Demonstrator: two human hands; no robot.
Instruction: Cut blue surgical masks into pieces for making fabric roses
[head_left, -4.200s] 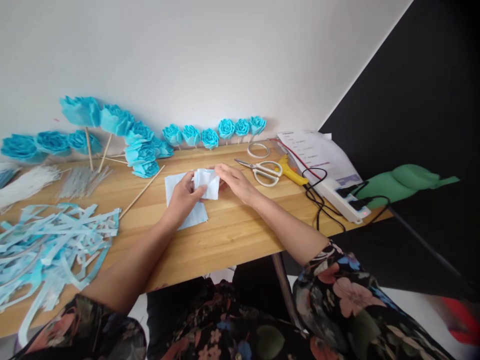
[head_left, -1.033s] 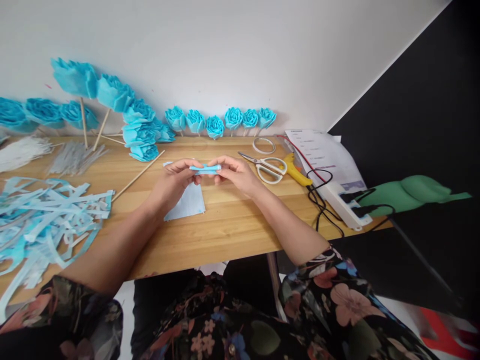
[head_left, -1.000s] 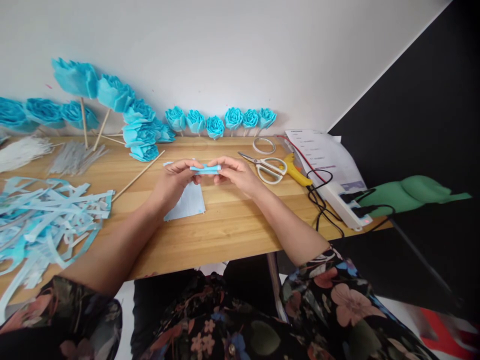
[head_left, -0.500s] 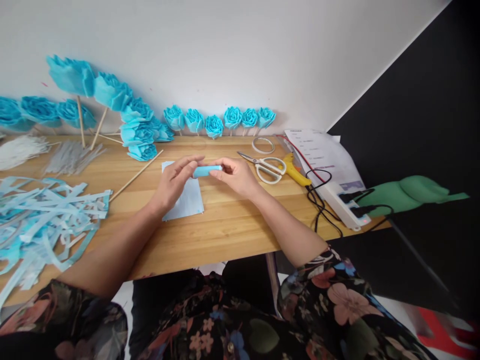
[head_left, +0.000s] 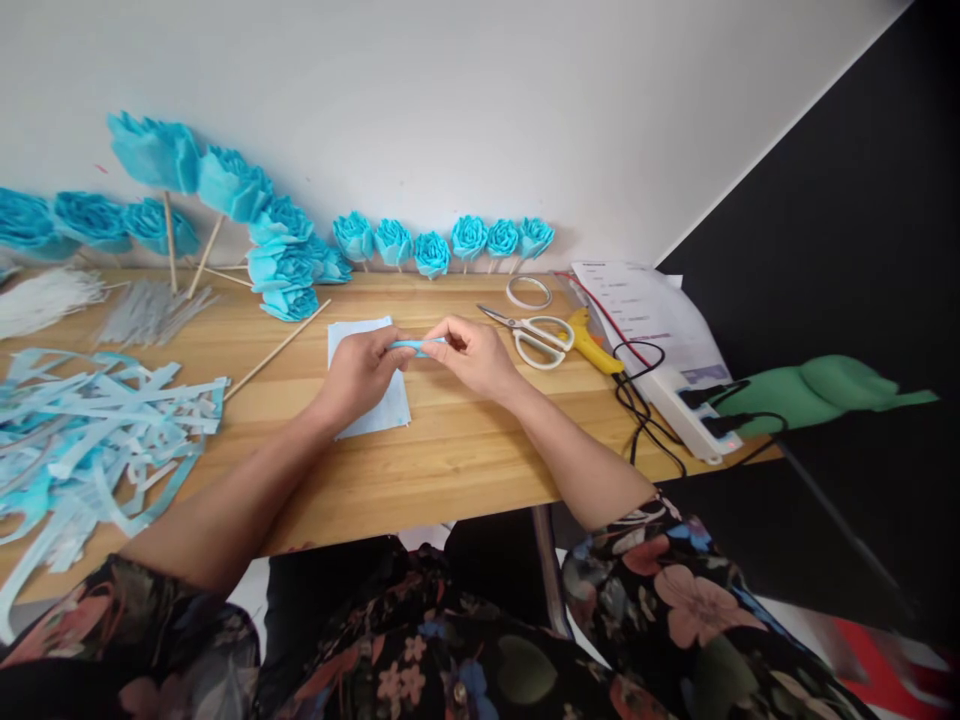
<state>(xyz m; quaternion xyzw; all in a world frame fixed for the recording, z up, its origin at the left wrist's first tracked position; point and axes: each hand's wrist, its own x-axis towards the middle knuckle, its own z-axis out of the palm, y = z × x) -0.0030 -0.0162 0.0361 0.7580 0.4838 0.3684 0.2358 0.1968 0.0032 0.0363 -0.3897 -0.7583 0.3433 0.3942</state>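
My left hand (head_left: 362,368) and my right hand (head_left: 469,354) meet over the middle of the wooden table (head_left: 450,470). Both pinch a small folded strip of light blue paper (head_left: 415,345), one hand at each end, held just above the tabletop. Under my left hand lies a flat pale blue paper square (head_left: 369,372). White-handled scissors (head_left: 534,335) lie just right of my right hand.
Blue paper flowers (head_left: 442,242) line the wall, with bigger ones on sticks (head_left: 225,200) at the left. A pile of blue paper offcuts (head_left: 90,420) covers the left side. A yellow glue gun (head_left: 592,340), tape ring (head_left: 528,291), power strip (head_left: 686,410) and papers (head_left: 637,300) sit at right.
The paper went from a loose sheet folded on the table to a narrow strip pinched between both hands. In the last half second my left fingers closed down onto it.
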